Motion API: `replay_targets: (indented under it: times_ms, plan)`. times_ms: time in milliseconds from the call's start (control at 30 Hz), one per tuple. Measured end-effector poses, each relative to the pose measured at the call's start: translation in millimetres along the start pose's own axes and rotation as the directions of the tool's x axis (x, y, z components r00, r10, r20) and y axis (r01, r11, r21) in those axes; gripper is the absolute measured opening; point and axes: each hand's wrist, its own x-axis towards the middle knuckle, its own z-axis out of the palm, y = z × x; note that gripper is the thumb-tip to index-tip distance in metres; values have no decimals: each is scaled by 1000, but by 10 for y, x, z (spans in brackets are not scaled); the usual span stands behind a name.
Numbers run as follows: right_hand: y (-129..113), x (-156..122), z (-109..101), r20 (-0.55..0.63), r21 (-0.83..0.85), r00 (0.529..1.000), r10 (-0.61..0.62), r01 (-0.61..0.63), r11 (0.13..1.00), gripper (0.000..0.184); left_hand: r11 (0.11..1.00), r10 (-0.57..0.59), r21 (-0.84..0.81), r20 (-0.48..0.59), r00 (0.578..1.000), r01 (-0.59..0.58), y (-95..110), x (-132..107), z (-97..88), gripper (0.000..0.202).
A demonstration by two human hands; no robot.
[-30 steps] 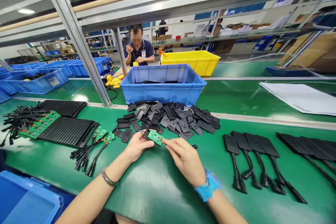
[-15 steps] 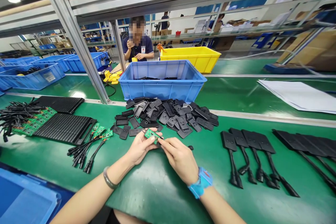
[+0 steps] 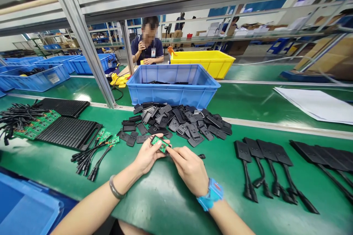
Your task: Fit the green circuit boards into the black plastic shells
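Observation:
A small green circuit board (image 3: pixel 159 144) is pinched between both my hands just above the green mat. My left hand (image 3: pixel 147 156) grips its left side, thumb on top. My right hand (image 3: pixel 187 168), with a blue wristband, closes its fingers on the board's right end. Just beyond them lies a heap of several black plastic covers (image 3: pixel 182 123). A few green boards with black cables (image 3: pixel 96 150) lie to the left of my left hand.
A blue bin (image 3: pixel 173 86) stands behind the heap, a yellow bin (image 3: pixel 202 62) farther back. Black trays (image 3: pixel 68 132) and cabled boards (image 3: pixel 24 123) lie at the left. Several finished black cabled parts (image 3: pixel 264 165) line the right. White paper (image 3: pixel 317 104) lies far right. A person sits across.
Both hands keep their hold on the board and have drawn slightly nearer to me; the board is tilted a little more. The camera shifted slightly.

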Motion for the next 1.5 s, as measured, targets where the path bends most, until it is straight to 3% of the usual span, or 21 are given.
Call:
replay_targets:
  times_ms: [167,300,533,800,1067,1300,1500]
  plan:
    - [16,0,-1,-28,148,994,106,-101,984,28,1000,12,16,79,997,-13,17,-16,6,44]
    - [24,-2,-8,-43,142,996,74,-67,988,29,999,4,54,28,1000,-5,3,-2,-17,42]
    - [25,2,7,-6,101,998,64,-63,993,27,999,5,40,58,998,-7,16,-12,-10,44]
    - [-12,-6,66,45,65,997,68,-71,995,26,998,49,35,-105,993,-46,-111,36,4,35]
    - [-13,-19,121,85,213,955,284,-295,931,8,992,107,85,-142,984,-95,-77,24,5,34]
    - [-47,4,73,94,222,953,289,-303,927,9,999,28,35,-95,995,-25,-41,18,13,36]
    - [-59,-28,115,76,204,966,245,-256,945,11,999,38,39,-94,995,-34,-61,14,23,35]
